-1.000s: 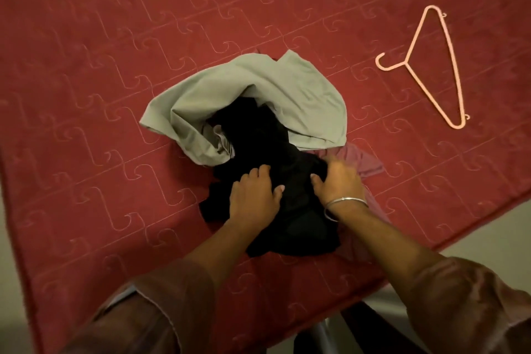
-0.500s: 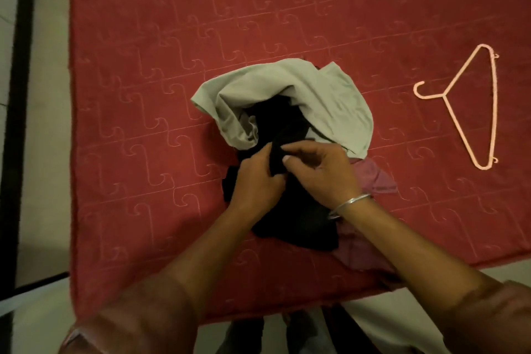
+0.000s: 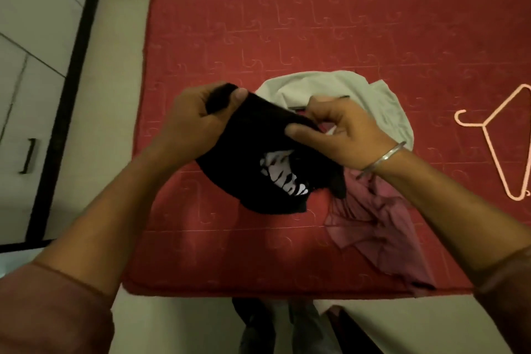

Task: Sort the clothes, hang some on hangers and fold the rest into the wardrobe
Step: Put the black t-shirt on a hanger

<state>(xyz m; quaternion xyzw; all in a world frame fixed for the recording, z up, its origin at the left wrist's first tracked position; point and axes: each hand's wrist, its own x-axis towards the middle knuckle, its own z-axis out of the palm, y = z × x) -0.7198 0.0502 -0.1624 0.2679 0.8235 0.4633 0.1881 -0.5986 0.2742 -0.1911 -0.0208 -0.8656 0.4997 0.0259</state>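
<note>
Two hands share one black garment (image 3: 267,169) above the near half of the red bedspread (image 3: 316,23). The left hand (image 3: 195,123) has its fingers and thumb curled tight round a bunched edge at about ten o'clock of the cloth; the right hand (image 3: 342,132) pinches the opposite edge at about two o'clock, thumb pressed along the fabric. The rest of the garment hangs in a crumpled pouch between them, a white print showing in its folds, and I cannot tell whether its lowest part touches the bed.

Behind it, at twelve o'clock, lies a pale grey garment (image 3: 373,100); at four o'clock a pink garment (image 3: 382,227) sprawls to the bed's near edge. A pink hanger (image 3: 494,146) lies well apart at three o'clock.

The likely trouble is a tangle: the black cloth's right side sits just beside the pink one, and lifting it could drag the pink piece off the near edge onto the floor. The grip on bunched fabric, not on clear shoulders or seams, could also open the garment twisted or inside out, making hanging or folding awkward. A one-sided slip would drop it back on the heap.
</note>
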